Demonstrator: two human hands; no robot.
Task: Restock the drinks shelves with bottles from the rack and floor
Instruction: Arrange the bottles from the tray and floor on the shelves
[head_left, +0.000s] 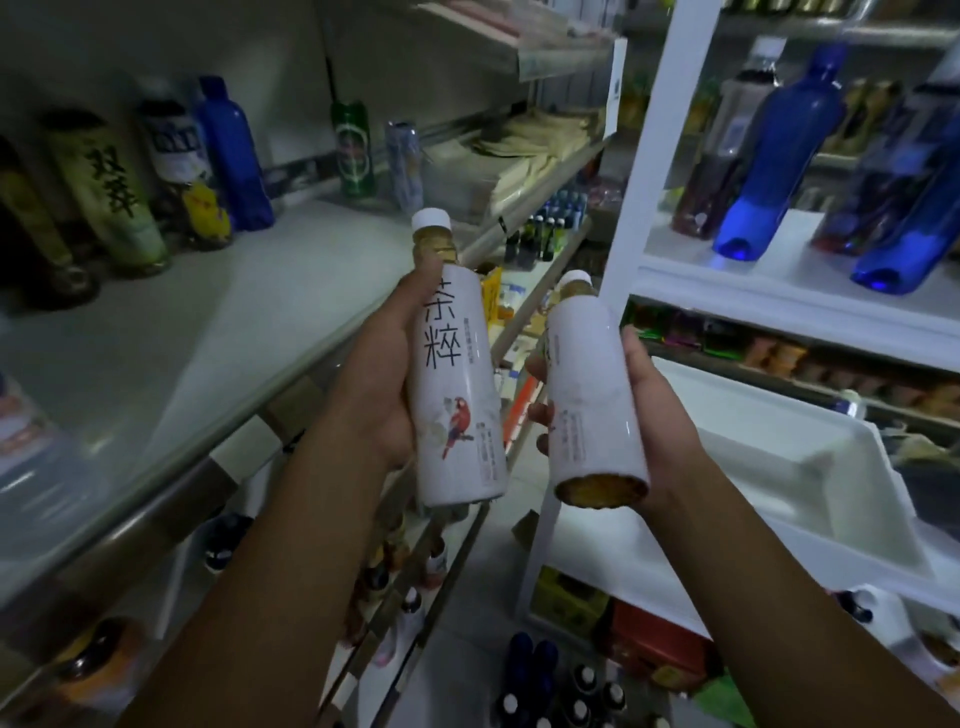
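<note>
Along the back edge of the drinks shelf (208, 322), at its left end, stands a row of bottles that ends in a tall blue bottle (234, 156). A green can (356, 148) stands further right on the same back edge. The grey surface in front of that row runs toward you, up to the shelf's front edge.

Your left hand (374, 384) is just right of that front edge. Its grip is wrapped round the middle of the parrot bottle (457, 395), with the thumb up near the neck. This bottle stands nearly upright with its white cap on top, leaning slightly left.

Close beside it, not touching as far as you can see, is the second white bottle (592, 395). Your right hand (654, 410) holds it with the palm on its right side and the fingertips curled round the left. Its long axis points away from you, base toward the camera and cap up and ahead.

The shelf lies to the left of and beyond both grips, so I judge your left hand the nearer one. Its bottle is already close to standing attitude. The right bottle would first need its base tipped down.

Right of your hands rises the white rack (660, 156), with a large blue bottle (779, 156) on one level and a white tray (831, 467) lower down. More capped bottles (545, 686) stand on the floor between your forearms.
</note>
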